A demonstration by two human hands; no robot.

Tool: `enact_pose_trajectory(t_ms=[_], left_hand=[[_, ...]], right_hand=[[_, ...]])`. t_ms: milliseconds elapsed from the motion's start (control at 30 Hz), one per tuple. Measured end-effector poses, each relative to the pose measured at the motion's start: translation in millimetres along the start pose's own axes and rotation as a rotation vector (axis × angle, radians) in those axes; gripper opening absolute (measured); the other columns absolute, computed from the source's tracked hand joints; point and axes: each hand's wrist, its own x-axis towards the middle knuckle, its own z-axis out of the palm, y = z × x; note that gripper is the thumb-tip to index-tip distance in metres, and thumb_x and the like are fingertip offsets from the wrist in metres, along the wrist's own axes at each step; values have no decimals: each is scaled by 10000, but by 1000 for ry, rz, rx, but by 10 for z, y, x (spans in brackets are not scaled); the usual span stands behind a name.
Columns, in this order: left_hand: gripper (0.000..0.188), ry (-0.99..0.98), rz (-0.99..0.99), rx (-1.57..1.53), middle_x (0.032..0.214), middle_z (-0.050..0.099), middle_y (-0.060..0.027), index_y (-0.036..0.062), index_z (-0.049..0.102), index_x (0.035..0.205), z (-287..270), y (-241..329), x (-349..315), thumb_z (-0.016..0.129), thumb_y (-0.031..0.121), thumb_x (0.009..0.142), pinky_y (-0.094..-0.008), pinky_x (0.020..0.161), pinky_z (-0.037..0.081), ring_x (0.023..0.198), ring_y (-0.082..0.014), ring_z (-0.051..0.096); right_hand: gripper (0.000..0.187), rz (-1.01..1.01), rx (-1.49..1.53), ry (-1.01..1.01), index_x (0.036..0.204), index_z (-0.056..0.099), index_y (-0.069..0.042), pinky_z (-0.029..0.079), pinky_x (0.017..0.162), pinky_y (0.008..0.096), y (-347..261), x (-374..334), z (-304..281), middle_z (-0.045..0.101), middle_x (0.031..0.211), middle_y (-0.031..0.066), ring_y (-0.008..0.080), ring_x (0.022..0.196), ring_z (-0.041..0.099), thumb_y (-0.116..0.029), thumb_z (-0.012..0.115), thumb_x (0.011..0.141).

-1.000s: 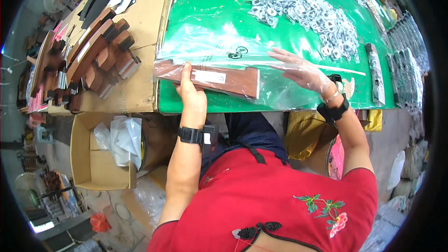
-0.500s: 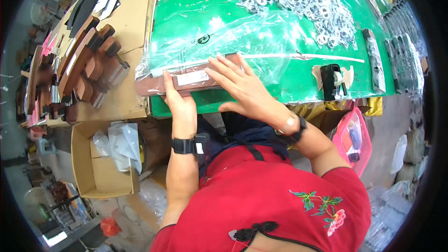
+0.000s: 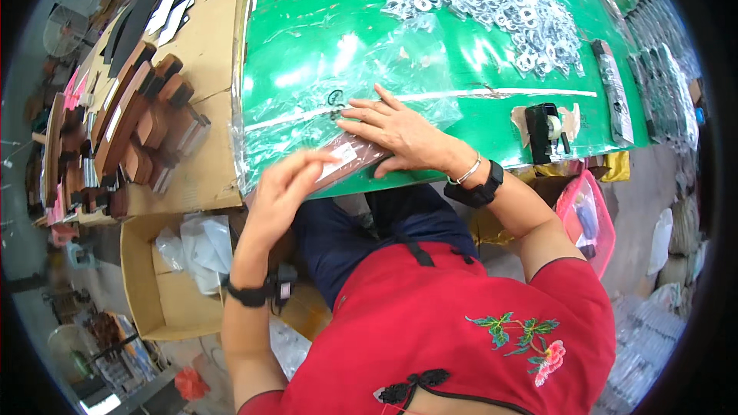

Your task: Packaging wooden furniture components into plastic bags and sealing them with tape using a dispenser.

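Observation:
A long brown piece (image 3: pixel 358 164), which looks like wood, lies slanted along the near table edge with a white label (image 3: pixel 344 154) on top. Clear plastic film (image 3: pixel 296 100) covers it and spreads loosely beyond it. My left hand (image 3: pixel 286 194) bends its fingers over the piece's near left part, the fingertips by the label; its thumb side is partly hidden. Across the piece's right end rests my right hand (image 3: pixel 400 134), fingers apart and flat on the film, gripping nothing.
Small clear-bagged metal rings (image 3: pixel 500 11) form a heap at the far right. A black tape dispenser (image 3: pixel 546 132) stands near the right front edge. Curved brown wooden parts (image 3: pixel 138 123) are stacked at left. Below are an open cardboard box (image 3: pixel 173 303) and a pink basket (image 3: pixel 607 238).
The brown piece has swung, its left end coming nearer to me. My left hand has moved back from beneath it to over it; my right hand has stayed close to its place.

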Motion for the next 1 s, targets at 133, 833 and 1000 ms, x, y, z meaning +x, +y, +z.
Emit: enact_pose_trajectory(t_ms=[133, 833, 1000], left_hand=[[270, -30, 101, 128, 1255, 683, -107, 14, 699, 1199, -16, -482, 693, 523, 97, 1012, -351, 991, 481, 1166, -210, 629], [560, 11, 50, 745, 1655, 378, 46, 276, 420, 1583, 221, -970, 899, 462, 445, 1051, -435, 1130, 222, 1541, -218, 296], [560, 13, 60, 750, 1655, 379, 49, 282, 421, 1583, 201, -964, 982, 462, 448, 1050, -429, 1119, 222, 1539, -217, 300]], right_hand=[[761, 211, 39, 513, 1363, 577, -81, 457, 1058, 446, 46, -366, -232, 656, 1283, 111, 309, 1174, 619, -260, 901, 698], [598, 893, 701, 576, 1433, 544, -29, 503, 894, 315, 601, -853, -501, 680, 1204, 87, 164, 1051, 626, -308, 749, 946], [389, 1016, 830, 201, 1174, 711, -42, 508, 681, 251, 638, -752, -612, 727, 957, 36, 104, 820, 647, -267, 812, 872]])
